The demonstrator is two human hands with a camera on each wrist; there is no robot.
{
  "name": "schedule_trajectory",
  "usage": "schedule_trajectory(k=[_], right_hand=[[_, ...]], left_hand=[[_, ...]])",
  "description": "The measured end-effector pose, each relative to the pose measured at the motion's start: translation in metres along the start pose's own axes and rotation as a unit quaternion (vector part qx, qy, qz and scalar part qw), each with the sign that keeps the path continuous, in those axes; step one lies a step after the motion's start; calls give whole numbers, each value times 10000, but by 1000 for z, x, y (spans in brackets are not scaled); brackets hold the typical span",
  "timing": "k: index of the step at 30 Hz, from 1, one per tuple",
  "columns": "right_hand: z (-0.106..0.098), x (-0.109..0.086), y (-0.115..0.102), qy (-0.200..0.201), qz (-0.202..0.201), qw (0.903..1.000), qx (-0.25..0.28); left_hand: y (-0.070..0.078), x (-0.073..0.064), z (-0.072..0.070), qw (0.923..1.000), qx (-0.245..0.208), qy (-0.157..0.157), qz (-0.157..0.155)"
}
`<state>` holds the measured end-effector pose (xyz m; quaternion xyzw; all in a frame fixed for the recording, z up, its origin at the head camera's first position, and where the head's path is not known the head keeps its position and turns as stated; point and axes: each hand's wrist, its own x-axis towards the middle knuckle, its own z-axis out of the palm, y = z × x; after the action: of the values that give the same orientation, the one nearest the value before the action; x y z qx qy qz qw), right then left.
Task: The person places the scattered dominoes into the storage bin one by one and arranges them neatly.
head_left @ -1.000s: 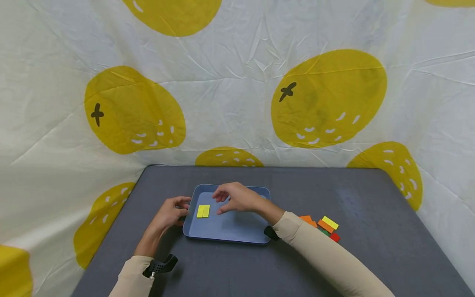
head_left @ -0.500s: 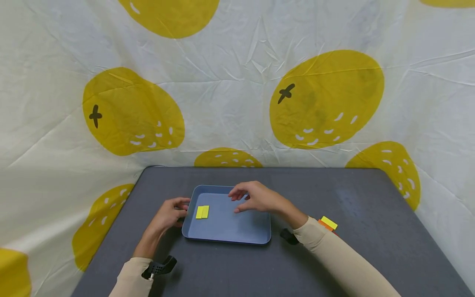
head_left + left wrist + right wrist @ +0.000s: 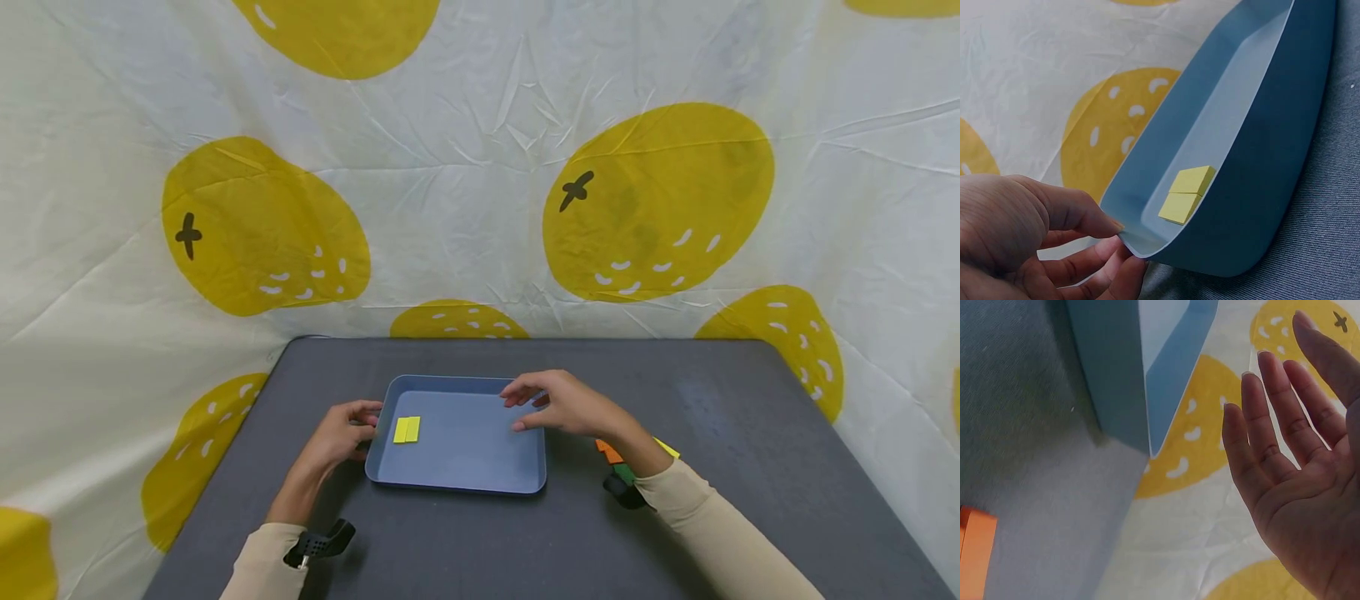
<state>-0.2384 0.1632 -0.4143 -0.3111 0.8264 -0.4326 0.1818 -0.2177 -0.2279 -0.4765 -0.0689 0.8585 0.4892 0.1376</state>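
Note:
A shallow blue tray (image 3: pixel 465 454) lies on the dark table. Two small flat yellow blocks (image 3: pixel 407 429) sit side by side at its left end; the left wrist view shows the yellow pair (image 3: pixel 1186 194) with long sides together. My left hand (image 3: pixel 337 435) pinches the tray's left end, and in the left wrist view its thumb (image 3: pixel 1094 219) lies at the rim with the fingers outside below. My right hand (image 3: pixel 570 406), fingers spread and relaxed, hovers over the tray's right end. The right wrist view shows nothing in that palm (image 3: pixel 1304 487).
Right of the tray, partly behind the right forearm, lie loose flat blocks: orange (image 3: pixel 609 452), green (image 3: pixel 624 473) and yellow (image 3: pixel 667 447). An orange block (image 3: pixel 977 550) also shows in the right wrist view. A white cloth (image 3: pixel 450 225) with yellow fruit print hangs behind the table.
My right hand has moved rightward from near the yellow blocks to the tray's right end, its fingers staying apart. The left hand and the tray keep their places.

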Motion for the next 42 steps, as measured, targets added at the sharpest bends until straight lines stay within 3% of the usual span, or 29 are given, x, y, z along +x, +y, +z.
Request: schedule_trajectory(k=[10,20,42], right_hand=[[-18,-25,13,43,22,9997,223],[-35,-52,33,181,145,9997,-104],[-58,-111,79,298,405,9986,-185]], left_hand=[[2,-2,-1,10000,-2,-12,2],[1,-1,-1,10000,21,2,30],[-4,0,1,9999,106,33,91]])
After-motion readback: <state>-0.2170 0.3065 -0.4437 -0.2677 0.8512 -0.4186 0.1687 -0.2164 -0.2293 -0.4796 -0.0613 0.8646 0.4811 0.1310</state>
